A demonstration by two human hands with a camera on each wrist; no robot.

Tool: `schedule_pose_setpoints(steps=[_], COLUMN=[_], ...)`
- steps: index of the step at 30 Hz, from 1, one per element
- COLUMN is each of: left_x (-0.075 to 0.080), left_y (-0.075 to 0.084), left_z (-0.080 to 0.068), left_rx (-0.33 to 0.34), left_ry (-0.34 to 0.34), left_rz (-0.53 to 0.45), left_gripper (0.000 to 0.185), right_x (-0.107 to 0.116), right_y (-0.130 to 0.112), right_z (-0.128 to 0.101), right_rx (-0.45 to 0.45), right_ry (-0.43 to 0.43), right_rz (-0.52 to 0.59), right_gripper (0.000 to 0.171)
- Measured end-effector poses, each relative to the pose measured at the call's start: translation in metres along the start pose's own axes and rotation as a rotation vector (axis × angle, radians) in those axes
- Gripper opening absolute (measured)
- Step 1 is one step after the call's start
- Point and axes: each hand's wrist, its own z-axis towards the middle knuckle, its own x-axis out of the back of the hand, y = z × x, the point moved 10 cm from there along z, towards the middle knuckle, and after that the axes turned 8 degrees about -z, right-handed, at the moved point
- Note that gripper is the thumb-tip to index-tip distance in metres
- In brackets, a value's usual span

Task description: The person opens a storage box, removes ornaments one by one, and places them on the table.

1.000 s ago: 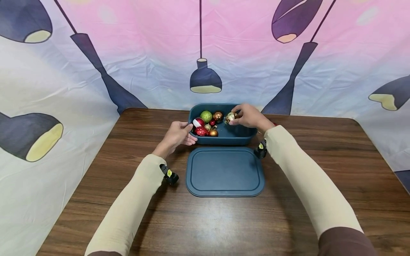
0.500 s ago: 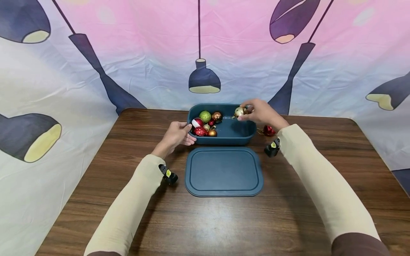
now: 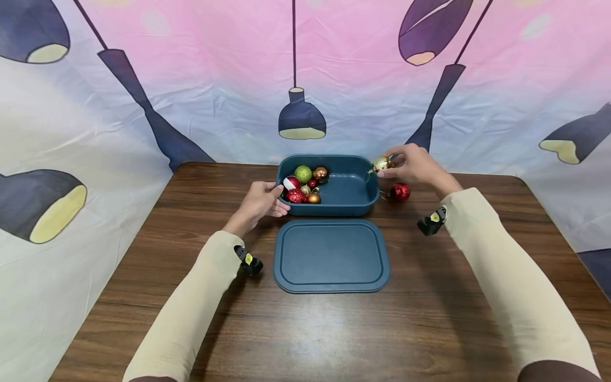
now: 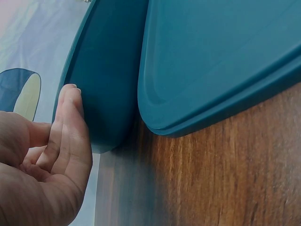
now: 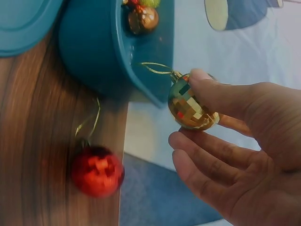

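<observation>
Now, right hand (image 3: 416, 165): pinches one faceted gold glass bauble (image 3: 382, 164) above the teal plastic tub's (image 3: 355, 207) right rim.
Left hand (image 3: 260, 200): fingers pressed against tub's left wall.
Count: six baubles inside, one red glittery bauble (image 3: 400, 191) outside right.

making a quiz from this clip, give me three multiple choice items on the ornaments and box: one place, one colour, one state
1. Where does the red ornament lie?
A in the box
B on the table right of the box
C on the lid

2. What colour is the ornament in the right hand?
A gold
B green
C blue

3. How is the box?
A lidded
B tipped over
C open, lid flat before it

B: it rests on the table beside the box.
A: gold mirrored facets.
C: the inside shows.
</observation>
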Motion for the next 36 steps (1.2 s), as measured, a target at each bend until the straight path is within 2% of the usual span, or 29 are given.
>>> schedule_pose_setpoints(steps=[10,18,36], left_x=[-0.001,-0.001,0.0], left_y=[0.002,0.002,0.001], left_z=[-0.002,-0.003,0.0], left_rx=[-0.003,-0.008,-0.007], left_ry=[-0.01,-0.01,-0.004], left_rz=[-0.007,-0.002,0.006], left_gripper=[0.054,0.054,0.053], right_x=[0.012,0.013,0.013], right_y=[0.028,0.05,0.085], right_z=[-0.014,-0.028,-0.05], right_rx=[-0.05,-0.116,-0.109], right_ry=[0.016,-0.019,-0.027], right_rz=[0.029,0.034,0.024], right_gripper=[0.057,0.06,0.063])
